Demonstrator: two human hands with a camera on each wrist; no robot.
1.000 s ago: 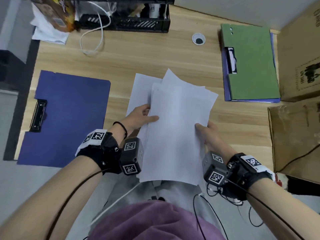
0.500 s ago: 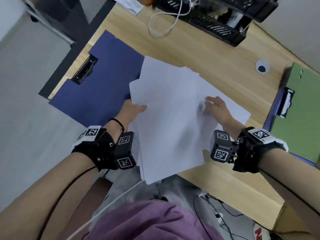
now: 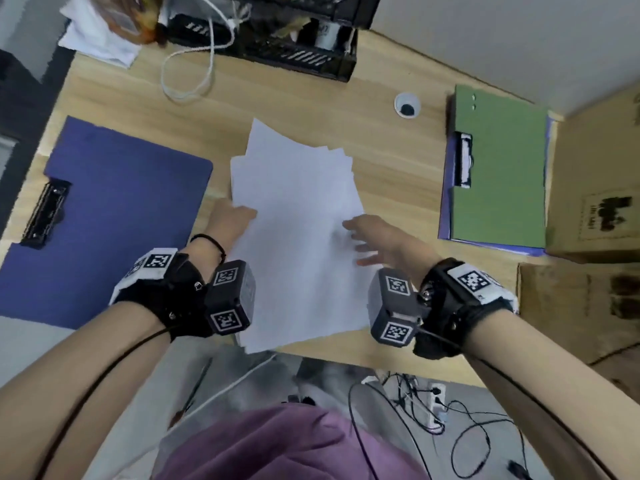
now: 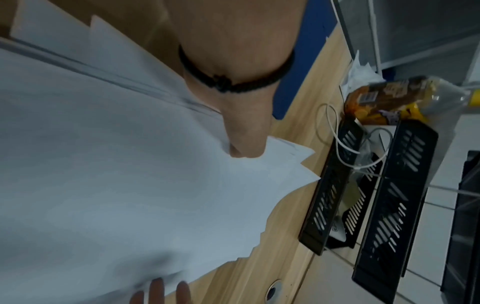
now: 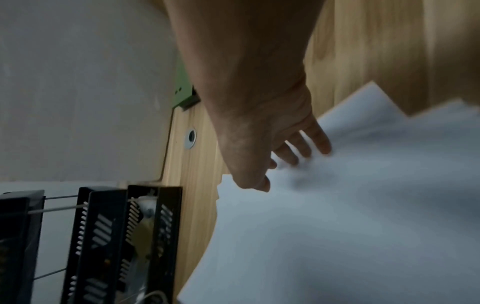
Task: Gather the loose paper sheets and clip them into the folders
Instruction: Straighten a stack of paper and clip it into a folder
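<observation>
A loose stack of white paper sheets (image 3: 298, 230) (image 4: 116, 195) (image 5: 350, 226) lies fanned on the wooden desk (image 3: 311, 105), its near end overhanging the front edge. My left hand (image 3: 232, 216) (image 4: 241, 142) pinches the stack's left edge, thumb on top. My right hand (image 3: 374, 237) (image 5: 285, 152) hovers over the stack's right side, fingers spread and straight. An open blue clipboard folder (image 3: 114, 216) lies at the left, its black clip (image 3: 45, 213) at the far left. A green folder (image 3: 498, 171) on a blue one lies at the right.
Black mesh trays (image 3: 287, 36) (image 4: 363, 205) (image 5: 116, 236) stand at the desk's back with a white cord (image 3: 197, 74). A cable grommet (image 3: 407, 105) sits behind the paper. Cardboard boxes (image 3: 595, 188) crowd the right edge. Cables (image 3: 433, 410) lie on the floor below.
The stack has been swung round and pulled together into a narrower pile. My right hand has come off the sheet's middle and now hovers at the right edge. The left hand keeps its pinch.
</observation>
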